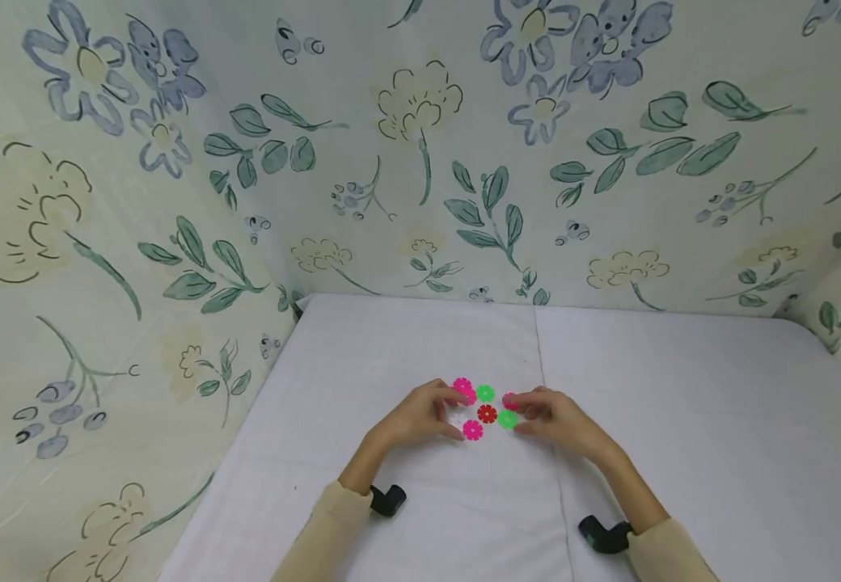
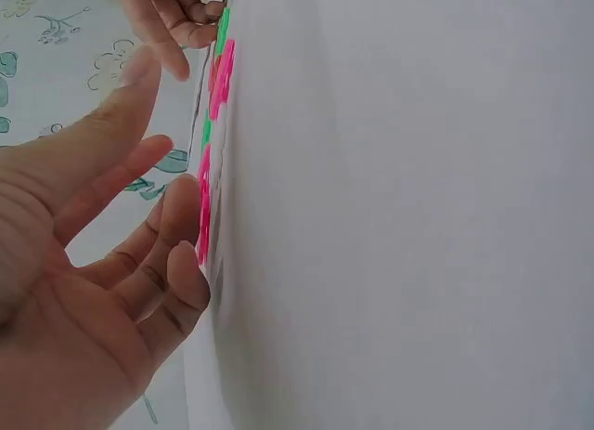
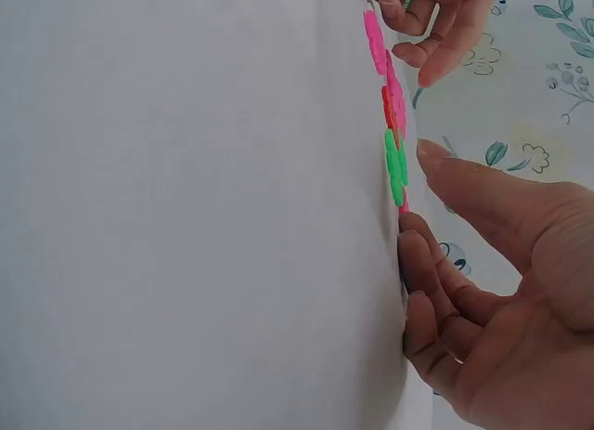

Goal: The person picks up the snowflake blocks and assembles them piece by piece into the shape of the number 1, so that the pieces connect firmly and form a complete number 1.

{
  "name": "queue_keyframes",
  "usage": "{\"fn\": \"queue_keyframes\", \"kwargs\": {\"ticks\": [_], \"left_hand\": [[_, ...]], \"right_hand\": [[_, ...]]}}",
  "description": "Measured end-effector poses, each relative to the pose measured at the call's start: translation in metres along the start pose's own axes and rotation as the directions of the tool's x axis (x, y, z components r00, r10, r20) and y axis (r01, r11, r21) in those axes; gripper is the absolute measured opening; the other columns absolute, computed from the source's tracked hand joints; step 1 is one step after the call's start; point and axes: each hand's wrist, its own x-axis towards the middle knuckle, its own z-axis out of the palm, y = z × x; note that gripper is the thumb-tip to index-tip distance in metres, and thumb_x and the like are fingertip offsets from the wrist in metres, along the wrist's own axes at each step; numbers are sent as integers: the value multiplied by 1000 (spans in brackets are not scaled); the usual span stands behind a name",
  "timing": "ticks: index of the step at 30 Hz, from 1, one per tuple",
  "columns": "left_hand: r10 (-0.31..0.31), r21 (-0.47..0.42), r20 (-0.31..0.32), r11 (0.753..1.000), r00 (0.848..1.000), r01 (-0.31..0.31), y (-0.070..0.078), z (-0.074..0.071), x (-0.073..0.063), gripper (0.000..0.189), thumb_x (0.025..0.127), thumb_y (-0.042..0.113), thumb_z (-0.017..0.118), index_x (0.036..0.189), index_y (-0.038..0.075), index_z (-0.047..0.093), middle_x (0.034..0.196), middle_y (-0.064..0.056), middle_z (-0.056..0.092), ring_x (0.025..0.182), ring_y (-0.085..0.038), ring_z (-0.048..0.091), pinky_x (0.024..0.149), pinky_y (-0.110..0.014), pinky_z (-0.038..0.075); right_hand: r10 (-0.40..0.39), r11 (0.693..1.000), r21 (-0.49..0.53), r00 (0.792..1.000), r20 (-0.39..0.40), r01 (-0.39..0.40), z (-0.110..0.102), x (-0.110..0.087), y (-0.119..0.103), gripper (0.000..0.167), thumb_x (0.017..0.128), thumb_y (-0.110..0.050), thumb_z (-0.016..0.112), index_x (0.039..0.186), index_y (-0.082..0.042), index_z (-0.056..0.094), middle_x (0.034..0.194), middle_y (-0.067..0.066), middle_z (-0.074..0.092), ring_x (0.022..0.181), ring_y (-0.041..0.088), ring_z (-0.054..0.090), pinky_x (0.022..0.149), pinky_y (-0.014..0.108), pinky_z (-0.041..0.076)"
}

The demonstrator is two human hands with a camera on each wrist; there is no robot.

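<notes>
Several flat, notched plastic discs lie close together on the white cloth. In the head view a red disc (image 1: 488,414) sits amid pink discs (image 1: 472,430) and green discs (image 1: 485,393). A pale, clear-looking piece (image 1: 457,418) shows faintly beside the left hand. My left hand (image 1: 420,414) rests at the group's left side, fingertips at the upper-left pink discs, thumb apart from the fingers. On the other side my right hand (image 1: 559,422) has its fingertips over a pink disc (image 1: 510,400), partly hidden, with the thumb near a green disc (image 1: 507,419). Neither hand pinches a disc.
White cloth (image 1: 391,347) covers the table, with a crease running front to back right of the discs. Floral fabric (image 1: 362,162) hangs behind and along the sides. Black wrist-worn devices (image 1: 389,501) sit below both wrists, by the beige sleeves (image 1: 329,525).
</notes>
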Motion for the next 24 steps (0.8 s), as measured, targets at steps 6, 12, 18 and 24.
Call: {"fn": "queue_keyframes", "kwargs": {"ticks": [6,12,18,24], "left_hand": [[-39,47,38,998,999,37,6,6,3,42,81,18,90,121,17,76,110,-2,63,78,-8,54,70,-18,48],[-66,88,46,994,997,61,9,9,8,34,82,17,89,113,18,78,103,0,61,78,-7,54,71,-19,49],[-77,110,36,991,996,72,13,9,9,19,82,18,89,97,20,77,101,1,60,82,-9,54,71,-19,48],[-81,161,35,984,996,75,17,12,10,24,79,25,92,95,19,75,101,3,60,87,-7,54,75,-20,49]], "right_hand": [[-36,998,-52,999,2,36,6,5,0,35,87,-9,83,120,-1,76,97,10,67,82,10,55,70,18,50],[-25,996,-83,1000,-1,25,8,9,-3,34,84,-9,85,116,-2,77,90,6,64,78,11,52,66,19,47],[18,996,-90,1000,-14,-19,8,10,-5,29,82,-9,87,110,-5,77,92,5,65,81,15,54,68,19,48],[33,994,-101,999,-13,-35,6,8,-8,29,80,-7,88,99,-7,67,87,5,64,77,15,55,66,21,49]]}}
